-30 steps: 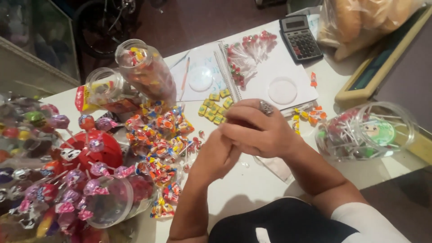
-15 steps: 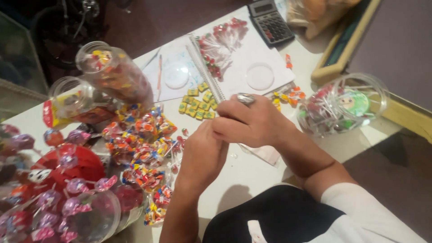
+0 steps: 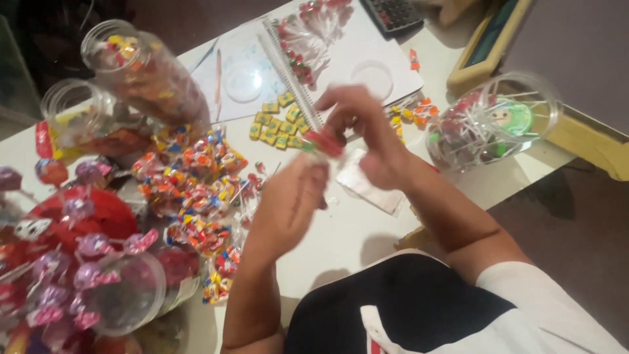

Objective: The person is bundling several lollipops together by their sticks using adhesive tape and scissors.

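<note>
Spanning most of the frame, the white table [image 3: 367, 229] carries all other items. At lower left stands a red display stand [image 3: 85, 216] studded with lollipops in purple and pink wrappers, with a clear round tub [image 3: 124, 295] in front of it. Centre left lies a loose heap of small wrapped candies [image 3: 196, 190] in orange, yellow, red and blue. At upper left, two clear plastic jars lie tilted: the taller jar [image 3: 141, 69] is filled with mixed-colour sweets, and the shorter jar [image 3: 78, 121] shows a red-and-yellow package inside. At right, a third clear jar [image 3: 491, 121] lies on its side, holding white-stick lollipops and a round green label. At top centre, a spiral notebook [image 3: 295, 59] lies open, with red lollipops spread on it and a dark calculator [image 3: 393, 12] at its upper edge. Below the notebook sits a cluster of small yellow-green square candies [image 3: 272, 124].

At frame centre, the right hand [image 3: 367, 134] and the left hand [image 3: 291, 196] meet above the table. Both are motion-blurred. The left hand is curled narrow. The right hand's fingers are closed on a small red wrapped sweet [image 3: 324, 141], a slim red shape with a green-tinted end, held between the two hands just above a flat white paper [image 3: 367, 187]. The left hand's contact with the sweet cannot be determined.
</note>
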